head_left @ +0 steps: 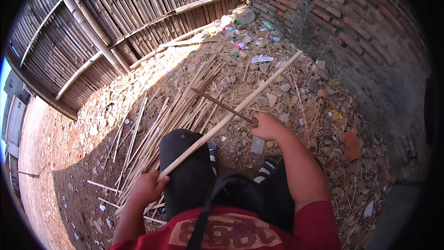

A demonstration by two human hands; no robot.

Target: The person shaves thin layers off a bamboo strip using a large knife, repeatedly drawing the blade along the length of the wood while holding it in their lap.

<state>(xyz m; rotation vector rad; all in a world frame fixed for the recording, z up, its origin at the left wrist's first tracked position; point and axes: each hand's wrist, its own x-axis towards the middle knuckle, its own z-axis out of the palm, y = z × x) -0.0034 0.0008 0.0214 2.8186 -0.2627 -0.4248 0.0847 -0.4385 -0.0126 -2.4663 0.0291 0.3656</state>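
Left hand (147, 188) grips the near end of a long bamboo strip (231, 115); right hand (267, 126) clasps a blade (222, 106) laid across it, above a strip pile (159, 129).

The stick's (231, 115) near end is hidden in the left hand (148, 187); the blade's (222, 105) handle is buried in the right hand (268, 127).

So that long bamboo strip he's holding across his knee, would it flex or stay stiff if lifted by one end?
The bamboo strip looks thin and long, so it would probably bow somewhat. It lies straight from the left hand across the knee, suggesting fair stiffness. Likely light: one hand holds it.
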